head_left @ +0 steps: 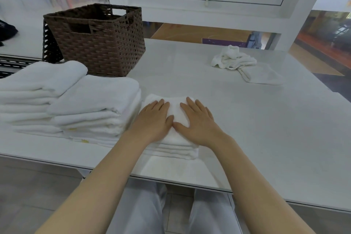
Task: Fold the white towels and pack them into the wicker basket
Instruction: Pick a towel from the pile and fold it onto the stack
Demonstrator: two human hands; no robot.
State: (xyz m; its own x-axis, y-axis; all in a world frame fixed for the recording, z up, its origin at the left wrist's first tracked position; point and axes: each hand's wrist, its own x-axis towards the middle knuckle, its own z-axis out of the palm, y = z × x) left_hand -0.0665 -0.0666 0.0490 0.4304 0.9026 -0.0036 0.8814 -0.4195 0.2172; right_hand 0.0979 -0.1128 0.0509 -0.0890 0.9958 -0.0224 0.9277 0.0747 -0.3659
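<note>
At the left edge of the white table [247, 119] two stacks of folded white towels sit side by side and touching — the taller stack [32, 89] right at the edge, the lower stack [95, 104] just inward of it, each showing several thick, rounded fold lines along its near side. Behind them, toward the far left corner, stands the brown wicker basket [98, 43], upright, square-sided, with a cut-out handle in the wall facing the camera (its inside cannot be seen from here). Next along, near the front edge and just beside the lower stack, lies a smaller folded towel [176, 138], a neat layered block with its stacked edges facing the person. Both hands rest flat on its top: the left hand [153, 119] on the left part, the right hand [197, 121] on the right, fingers straight and spread, palms down, thumbs nearly meeting in the middle — pressing, not gripping. Further right, toward the far right corner and well apart from everything else, a crumpled towel [233, 59] lies in a loose heap, with one flat towel [262, 74] spread partly beneath it.
</note>
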